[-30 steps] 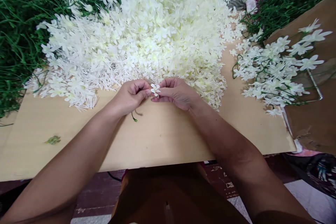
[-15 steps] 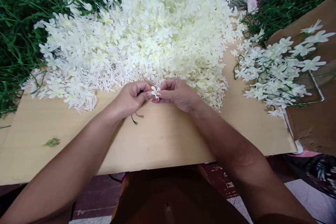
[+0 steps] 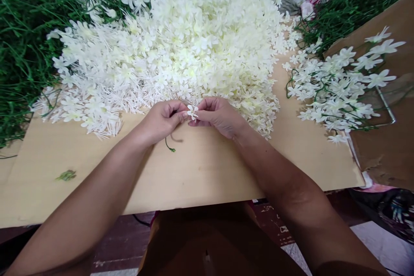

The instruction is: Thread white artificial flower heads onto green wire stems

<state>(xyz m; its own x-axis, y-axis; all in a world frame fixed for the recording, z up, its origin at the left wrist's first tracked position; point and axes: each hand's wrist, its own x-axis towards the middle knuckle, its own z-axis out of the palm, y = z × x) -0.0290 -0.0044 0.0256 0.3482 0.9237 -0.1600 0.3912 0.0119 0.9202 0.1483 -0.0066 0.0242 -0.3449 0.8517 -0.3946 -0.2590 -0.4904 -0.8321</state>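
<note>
A small white artificial flower (image 3: 192,112) sits between my two hands, over the near edge of a big heap of loose white flowers (image 3: 200,47). My right hand (image 3: 221,117) is closed, its thumb and fingers pinching the flower. My left hand (image 3: 164,121) is closed too, with its thumb and forefinger tips against the flower's left side. A thin green stem (image 3: 168,145) hangs below the left hand, its upper part hidden by the fingers. Whether the stem joins the flower I cannot tell.
Green plastic stems (image 3: 26,51) pile up at the left, and more stems (image 3: 359,8) lie at the back right. Flowers on stems (image 3: 336,86) rest at the right beside a brown cardboard sheet (image 3: 384,155). A small green scrap (image 3: 67,175) lies on the wooden tabletop (image 3: 200,177).
The view has shifted slightly. My hands keep the same pinch at the flower, and the hanging stem's end has moved a little to the right.
</note>
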